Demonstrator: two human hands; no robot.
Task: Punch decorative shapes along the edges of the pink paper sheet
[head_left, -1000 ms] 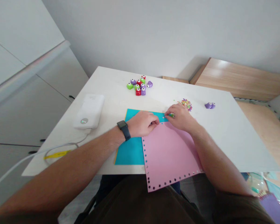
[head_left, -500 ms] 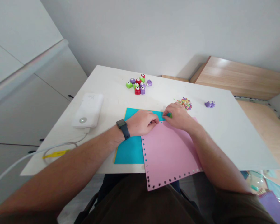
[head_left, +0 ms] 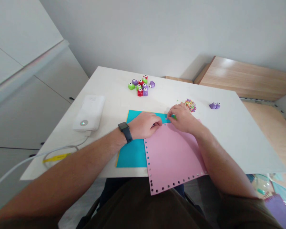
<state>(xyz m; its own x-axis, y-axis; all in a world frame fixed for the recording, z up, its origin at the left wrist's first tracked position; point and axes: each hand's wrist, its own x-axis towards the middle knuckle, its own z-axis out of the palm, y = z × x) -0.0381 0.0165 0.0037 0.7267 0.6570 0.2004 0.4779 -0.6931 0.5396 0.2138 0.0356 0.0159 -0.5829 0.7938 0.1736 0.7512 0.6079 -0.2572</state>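
A pink paper sheet [head_left: 173, 156] with star holes along its edges lies over a teal sheet [head_left: 131, 152] on the white table [head_left: 240, 133]. My left hand [head_left: 145, 125], a dark watch on its wrist, rests curled on the pink sheet's far left corner, fingers pressed together. My right hand [head_left: 182, 117] is closed round a small green punch [head_left: 173, 117] at the sheet's far edge. A little heap of coloured paper cut-outs [head_left: 190, 105] lies just beyond my right hand.
Several small green, red and purple punches [head_left: 141, 86] cluster at the far middle of the table; a lone purple punch [head_left: 214, 106] lies at the right. A white power bank [head_left: 89, 113] with a cable [head_left: 50, 152] sits at the left. A wooden surface [head_left: 248, 78] adjoins the far right.
My right hand with the green punch has edged slightly left along the pink sheet's far edge. My left hand has stayed in place.
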